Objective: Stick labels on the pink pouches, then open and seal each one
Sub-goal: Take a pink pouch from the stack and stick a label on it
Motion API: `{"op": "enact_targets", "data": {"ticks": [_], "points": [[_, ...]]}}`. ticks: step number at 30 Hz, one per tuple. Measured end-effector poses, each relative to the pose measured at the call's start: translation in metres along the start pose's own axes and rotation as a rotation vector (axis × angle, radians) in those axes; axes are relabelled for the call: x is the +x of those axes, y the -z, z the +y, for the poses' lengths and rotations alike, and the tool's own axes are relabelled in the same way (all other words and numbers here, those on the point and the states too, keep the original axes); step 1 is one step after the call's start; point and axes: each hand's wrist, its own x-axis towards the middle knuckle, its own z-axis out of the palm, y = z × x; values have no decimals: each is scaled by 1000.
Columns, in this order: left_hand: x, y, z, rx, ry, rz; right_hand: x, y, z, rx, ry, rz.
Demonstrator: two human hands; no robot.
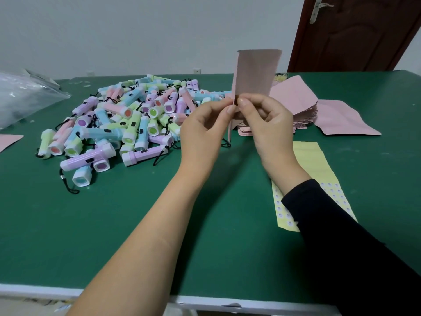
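A person holds a pink pouch [255, 74] upright above a green surface [114, 224], the left hand [205, 128] and right hand [268, 126] each pinching its lower part between thumb and fingers. The pouch is a flat, matte rectangle, bowed slightly along one long edge. Behind the right hand lies a fanned stack of pouches [303, 110], thin and paper-like. A pale yellow label sheet [312, 160], dotted with small round stickers, lies partly under the black sleeve [341, 236]. To the left sits a heap of smooth pastel plastic torches [127, 119] with black cords, and beyond it a crinkled clear bag [22, 94].
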Motion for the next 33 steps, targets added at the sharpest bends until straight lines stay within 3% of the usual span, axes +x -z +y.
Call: {"op": "enact_targets", "data": {"ticks": [25, 29, 33], "points": [[4, 5, 0, -40, 11, -64, 0, -1, 0, 53, -63, 46], [3, 3, -5, 162, -78, 16, -1, -3, 1, 29, -72, 24], [1, 2, -8, 360, -139, 46, -2, -4, 3, -145, -42, 30]]}}
